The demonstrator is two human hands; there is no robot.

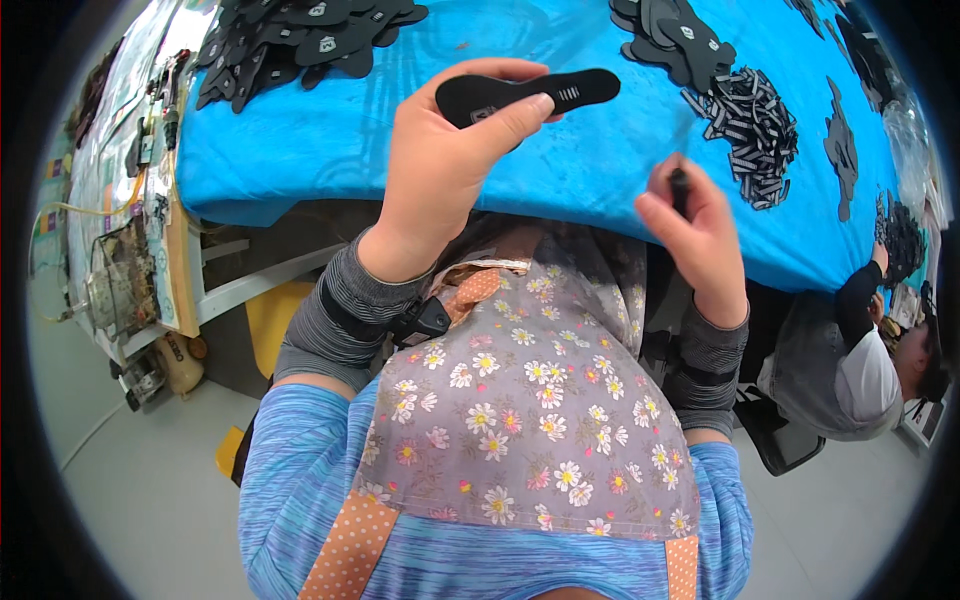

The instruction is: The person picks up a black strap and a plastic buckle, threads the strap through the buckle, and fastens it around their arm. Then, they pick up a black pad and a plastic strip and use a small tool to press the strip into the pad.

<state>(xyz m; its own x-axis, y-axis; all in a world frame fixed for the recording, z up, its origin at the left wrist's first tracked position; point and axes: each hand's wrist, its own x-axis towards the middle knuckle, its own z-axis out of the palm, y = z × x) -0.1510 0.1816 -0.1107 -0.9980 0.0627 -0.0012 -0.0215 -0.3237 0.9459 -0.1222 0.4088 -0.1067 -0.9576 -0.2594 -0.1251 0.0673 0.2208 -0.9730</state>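
Observation:
A black shoe insole (pixel 593 86) with pale printed marks is in my left hand (pixel 428 165), raised over the near part of the blue-covered table. My thumb presses on its upper face and the fingers are behind it. Lower and to the right, my right hand (pixel 708 235) is closed, with a small dark piece (pixel 679 188) between thumb and fingers. Motion blurs it, so its kind cannot be made out. Nearest to this hand lies a heap of small grey-and-black strips (pixel 752 140).
Black insoles are heaped at the far left (pixel 300 40) and in another pile (pixel 685 42) beyond the strips. More dark flat pieces (pixel 840 145) lie along the right of the blue cover (pixel 330 165). A co-worker (pixel 865 375) sits at right. Cluttered shelving (pixel 130 270) stands at left.

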